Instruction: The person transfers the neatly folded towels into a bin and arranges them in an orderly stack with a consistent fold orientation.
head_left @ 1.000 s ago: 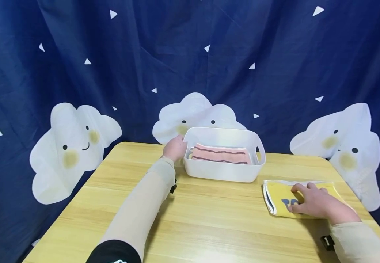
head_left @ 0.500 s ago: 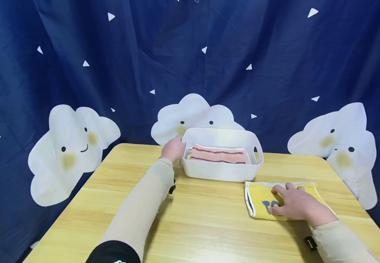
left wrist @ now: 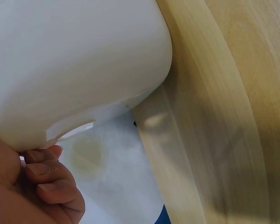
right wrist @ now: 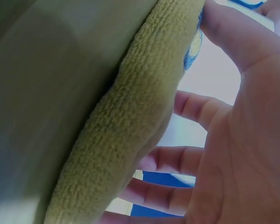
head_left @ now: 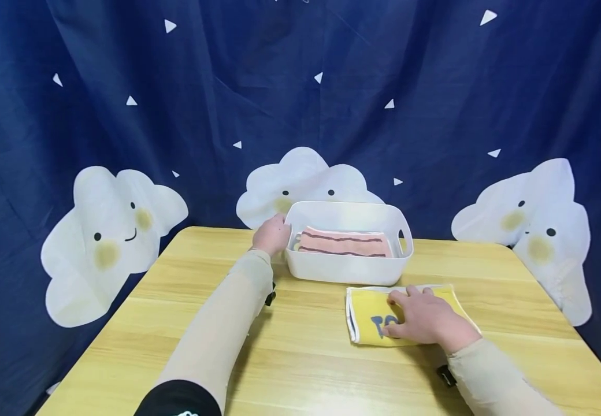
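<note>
At the far middle of the table, my left hand grips the left end of a white plastic basket. Its fingers curl at the handle side in the left wrist view. A folded pink towel with dark wavy stripes lies inside the basket. In front of the basket is a folded yellow towel with white edges and a blue-grey print. My right hand rests on its top with fingers spread. The right wrist view shows those fingertips touching the yellow terry cloth, the palm raised off it.
The light wooden table has rounded far corners. Behind it hangs a dark blue curtain with white clouds and triangles. The basket's right handle hole faces right.
My right hand has slid the yellow towel leftward across the table, bringing it in front of the basket. My left hand stays on the basket, which has kept its place.
</note>
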Motion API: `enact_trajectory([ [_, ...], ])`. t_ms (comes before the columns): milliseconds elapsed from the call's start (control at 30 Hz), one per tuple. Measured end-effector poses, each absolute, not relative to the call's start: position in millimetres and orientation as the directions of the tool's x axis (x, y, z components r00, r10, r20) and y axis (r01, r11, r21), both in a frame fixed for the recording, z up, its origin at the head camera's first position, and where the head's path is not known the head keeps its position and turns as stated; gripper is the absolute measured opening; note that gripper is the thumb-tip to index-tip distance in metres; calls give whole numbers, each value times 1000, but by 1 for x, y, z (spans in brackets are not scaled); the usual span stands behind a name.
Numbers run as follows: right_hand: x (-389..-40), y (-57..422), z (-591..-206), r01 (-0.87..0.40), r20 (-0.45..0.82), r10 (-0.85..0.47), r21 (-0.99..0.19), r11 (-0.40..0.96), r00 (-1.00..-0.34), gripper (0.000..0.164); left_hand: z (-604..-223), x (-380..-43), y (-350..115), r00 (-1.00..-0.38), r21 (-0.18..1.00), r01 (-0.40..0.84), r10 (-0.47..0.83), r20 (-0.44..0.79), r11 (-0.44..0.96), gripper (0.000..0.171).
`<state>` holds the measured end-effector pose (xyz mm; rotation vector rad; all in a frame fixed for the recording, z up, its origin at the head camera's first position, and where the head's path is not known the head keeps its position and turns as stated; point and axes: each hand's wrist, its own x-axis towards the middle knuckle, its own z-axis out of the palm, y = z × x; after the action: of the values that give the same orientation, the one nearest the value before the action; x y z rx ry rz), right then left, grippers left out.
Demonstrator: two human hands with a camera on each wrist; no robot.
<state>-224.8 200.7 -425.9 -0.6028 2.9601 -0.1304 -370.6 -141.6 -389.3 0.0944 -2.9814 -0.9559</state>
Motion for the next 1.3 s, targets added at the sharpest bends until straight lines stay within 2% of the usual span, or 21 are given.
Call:
enact_trajectory([
  [533, -222, 131, -430, -398, -132, -408, -94, 912, -903, 60, -392, -374, -143, -998, 580, -46, -63, 9, 813, 24],
  [867, -219, 95, -432, -394, -138, -403, -91, 915, -905, 66, -393, -372, -143, -997, 615, -66, -71, -16, 786, 23],
  [1100, -217, 88, -434, -377, -145, -380, -49, 925, -913, 73, -391, -369, -142, -997, 582, -55, -75, 11, 811, 21],
  [1300, -218, 96, -433, -375, -140, -388, -108, 921, -911, 71, -389, -368, -145, -997, 567, -51, -76, 19, 822, 27],
])
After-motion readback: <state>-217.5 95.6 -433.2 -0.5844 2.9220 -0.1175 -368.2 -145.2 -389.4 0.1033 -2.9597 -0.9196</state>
